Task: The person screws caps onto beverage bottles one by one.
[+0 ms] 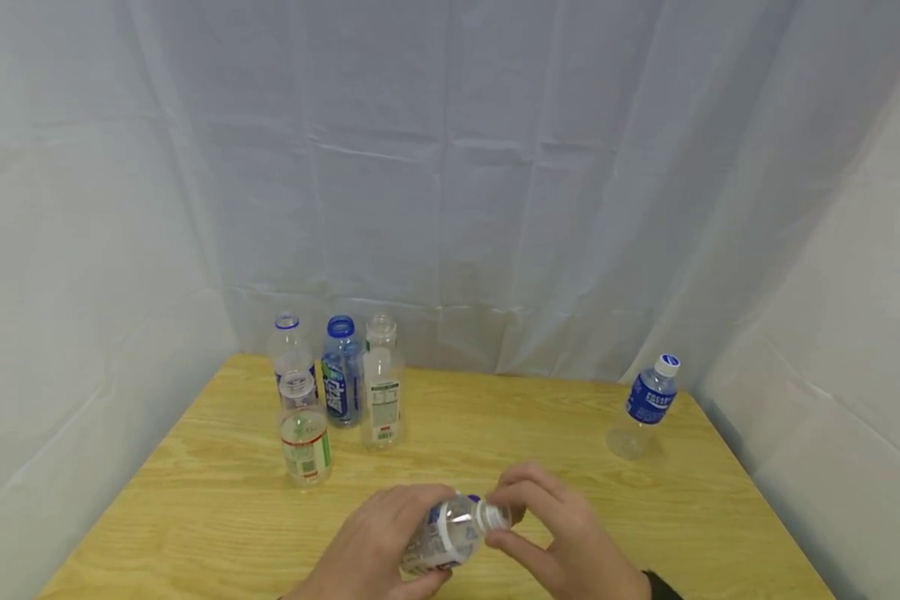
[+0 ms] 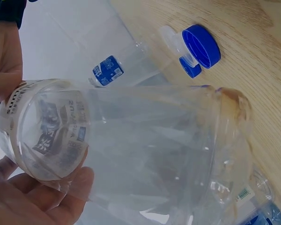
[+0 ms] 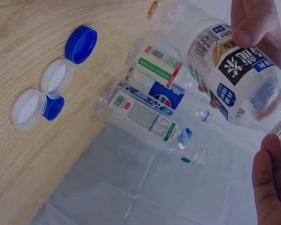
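My left hand (image 1: 378,542) grips a clear plastic bottle (image 1: 453,533) around its labelled body. The bottle is tilted, its neck toward the right; its label (image 3: 241,63) has black, white and blue printing. With thumb and fingers, my right hand (image 1: 566,533) pinches the whitish cap (image 1: 497,516) at the neck end. Beneath the bottle, several loose caps lie on the table, among them a blue cap (image 3: 81,44) and two translucent caps, one nearer the blue one (image 3: 57,78) and one farther off (image 3: 29,110).
Several uncapped bottles stand at the left of the wooden table (image 1: 480,425), including a blue bottle (image 1: 342,371) and a clear bottle with a green and red label (image 1: 305,442). A capped, blue-labelled bottle (image 1: 648,400) stands at the right. White sheeting (image 1: 450,183) encloses the back and sides.
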The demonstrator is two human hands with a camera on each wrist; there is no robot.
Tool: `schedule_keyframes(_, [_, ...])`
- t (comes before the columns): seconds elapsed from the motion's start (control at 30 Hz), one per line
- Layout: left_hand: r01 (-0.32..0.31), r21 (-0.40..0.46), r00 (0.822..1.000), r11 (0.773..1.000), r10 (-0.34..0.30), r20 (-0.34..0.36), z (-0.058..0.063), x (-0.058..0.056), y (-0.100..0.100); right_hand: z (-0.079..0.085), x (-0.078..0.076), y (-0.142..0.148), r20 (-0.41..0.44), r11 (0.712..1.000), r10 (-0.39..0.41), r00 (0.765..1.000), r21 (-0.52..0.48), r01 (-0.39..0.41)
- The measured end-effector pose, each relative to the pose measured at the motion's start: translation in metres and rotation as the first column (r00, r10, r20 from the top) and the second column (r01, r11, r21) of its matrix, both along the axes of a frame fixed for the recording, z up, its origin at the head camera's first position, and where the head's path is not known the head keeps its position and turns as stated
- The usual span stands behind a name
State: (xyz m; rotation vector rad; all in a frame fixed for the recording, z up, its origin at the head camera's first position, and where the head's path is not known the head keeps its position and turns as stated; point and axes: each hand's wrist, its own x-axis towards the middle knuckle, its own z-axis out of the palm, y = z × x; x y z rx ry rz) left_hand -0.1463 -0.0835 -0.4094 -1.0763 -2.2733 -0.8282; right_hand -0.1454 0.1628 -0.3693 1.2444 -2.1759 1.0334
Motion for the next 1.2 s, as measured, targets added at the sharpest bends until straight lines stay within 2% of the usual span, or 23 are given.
schedule_keyframes(0.27, [0.006, -0.031, 0.998, 1.0, -0.004, 0.068, 0.001, 0.0, -0.002, 0.0, 0.001, 0.005, 0.047, 0.998, 0.036, 0.998, 0.043, -0.038])
schedule_keyframes(0.4, [-0.009, -0.031, 0.998, 0.999, 0.011, 0.062, 0.002, 0.001, -0.002, 0.003, 0.002, 0.01, 0.072, 0.994, 0.027, 0.997, 0.101, -0.034])
schedule_keyframes(0.53, [-0.013, -0.025, 0.998, 1.0, 0.015, 0.065, 0.002, 0.001, -0.001, 0.003, 0.002, 0.012, 0.084, 0.993, 0.005, 0.996, 0.115, -0.015])
schedule_keyframes(0.63, [-0.002, -0.024, 0.999, 1.0, 0.003, 0.054, 0.002, 0.001, 0.0, 0.003, 0.004, 0.012, 0.094, 0.992, -0.034, 0.995, 0.125, 0.023])
schedule_keyframes(0.77, [0.014, -0.025, 0.999, 1.0, -0.013, 0.038, 0.001, 0.001, 0.002, 0.003, 0.006, 0.011, 0.108, 0.976, -0.135, 0.985, 0.184, 0.113])
schedule_keyframes(0.9, [0.021, -0.035, 1.0, 0.999, -0.02, 0.023, 0.0, 0.001, 0.005, 0.003, 0.007, 0.01, 0.071, 0.929, -0.272, 0.96, 0.28, 0.243])
schedule_keyframes(1.0, [0.023, -0.041, 1.0, 0.999, -0.022, 0.01, 0.0, 0.002, 0.006, 0.003, 0.008, 0.008, 0.061, 0.893, -0.342, 0.938, 0.331, 0.304])
schedule_keyframes(1.1, [0.029, -0.043, 1.0, 0.999, -0.028, 0.006, -0.001, 0.002, 0.006, 0.003, 0.008, 0.007, 0.059, 0.879, -0.365, 0.929, 0.351, 0.323])
schedule_keyframes(1.2, [0.025, -0.044, 1.0, 0.999, -0.025, -0.001, -0.001, 0.002, 0.006, 0.002, 0.006, 0.008, 0.03, 0.884, -0.345, 0.938, 0.346, 0.314])
